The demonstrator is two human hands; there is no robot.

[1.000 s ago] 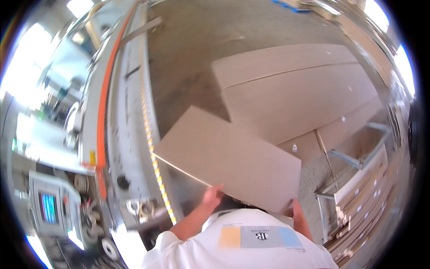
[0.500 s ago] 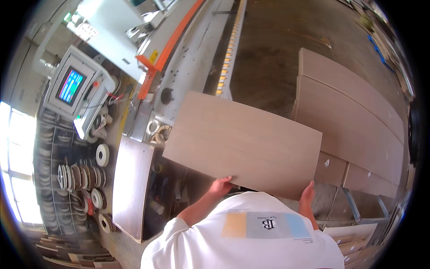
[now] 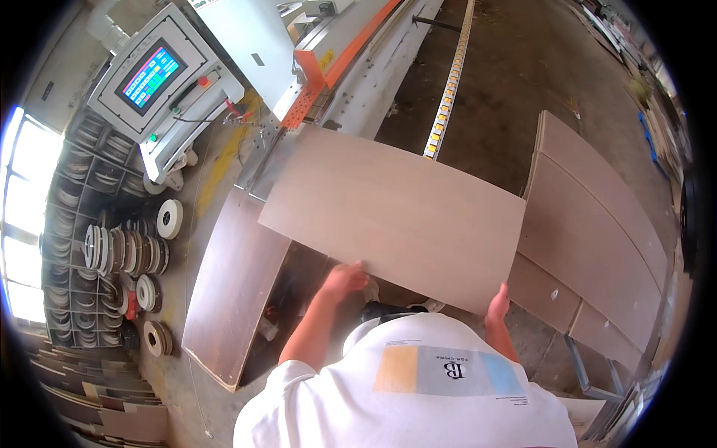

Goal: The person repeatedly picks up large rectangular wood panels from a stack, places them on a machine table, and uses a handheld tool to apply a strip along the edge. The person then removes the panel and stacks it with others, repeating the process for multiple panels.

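Note:
A flat, rectangular light-brown board [image 3: 396, 213] spans the space in front of my body. My left hand [image 3: 346, 279] is closed on its near edge, thumb on top and most fingers hidden underneath. At the near right corner my right hand [image 3: 498, 303] grips the short side, its fingers partly out of sight below. The board's far left end reaches over the metal bed of a machine, next to an orange guard [image 3: 305, 88]. Its left corner overlaps a brown-topped table [image 3: 235, 272]; whether it touches is hard to tell.
A control panel with a lit screen [image 3: 151, 78] stands at upper left. A roller rail [image 3: 450, 86] runs away from me. Large stacked boards [image 3: 590, 224] lie at right. Rolls of edge banding [image 3: 123, 250] stand at left, with a metal frame [image 3: 590, 366] at lower right.
The board has moved forward and slightly left relative to the machine, its left end now over the bed and table corner. Both hands keep hold. My view has shifted too.

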